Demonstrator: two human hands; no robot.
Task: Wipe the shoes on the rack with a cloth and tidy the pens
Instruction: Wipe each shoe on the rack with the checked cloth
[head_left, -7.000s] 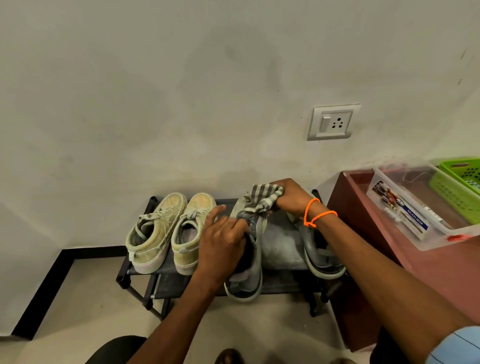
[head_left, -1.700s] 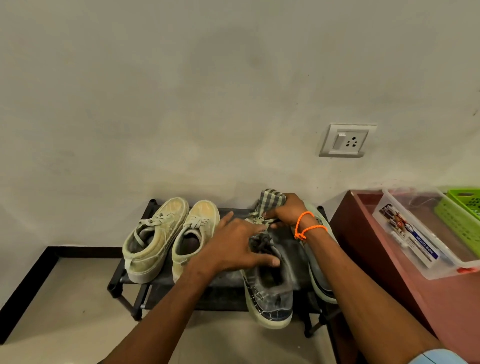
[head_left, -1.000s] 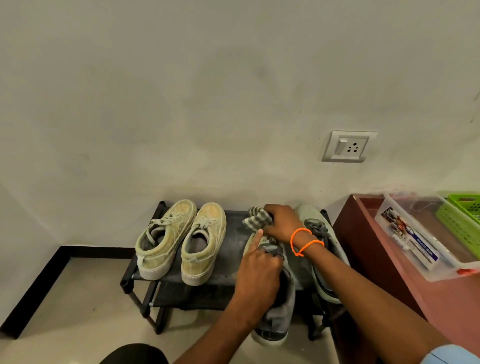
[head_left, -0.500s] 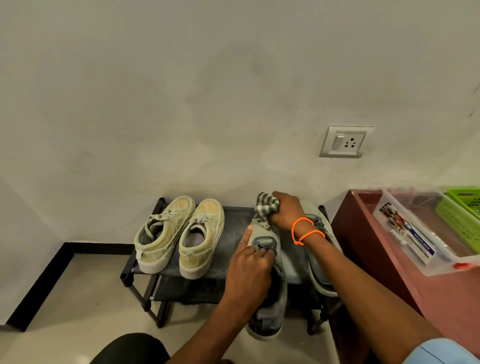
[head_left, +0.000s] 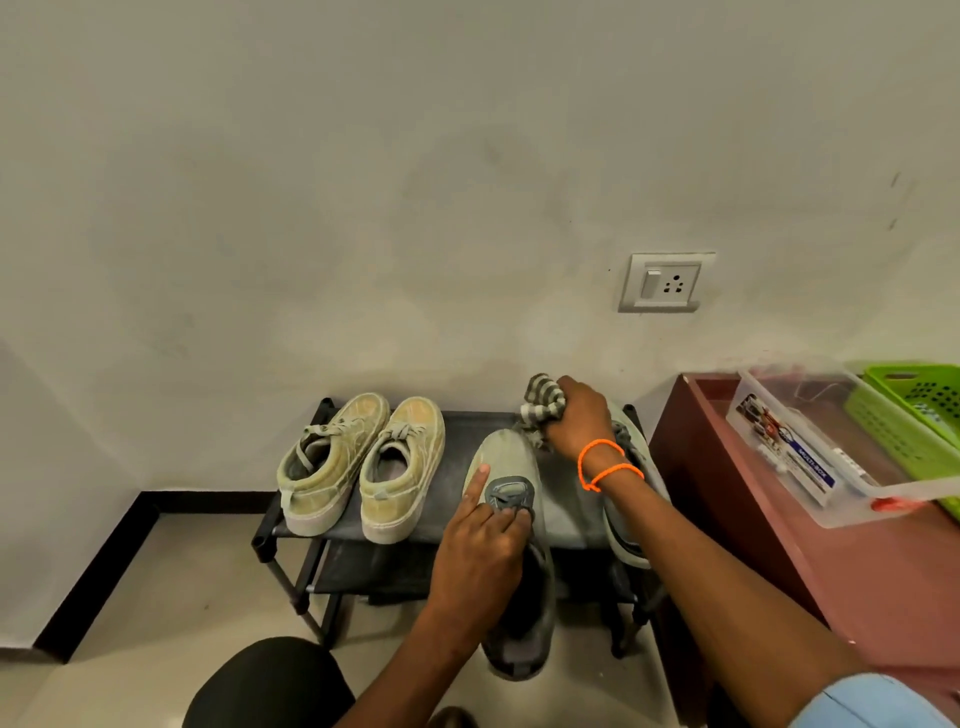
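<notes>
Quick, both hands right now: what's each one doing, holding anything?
Left hand: grips the grey shoe at its tongue, index finger straight along the upper.
Right hand: closed round the striped cloth, at the shoe's toe.

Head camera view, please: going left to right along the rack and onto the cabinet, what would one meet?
Tan shoe pair → grey shoe held by left hand → right hand gripping striped cloth → clear plastic box → green basket.

Dim, even indoor light; soft shadows, wide-angle edge warping.
</notes>
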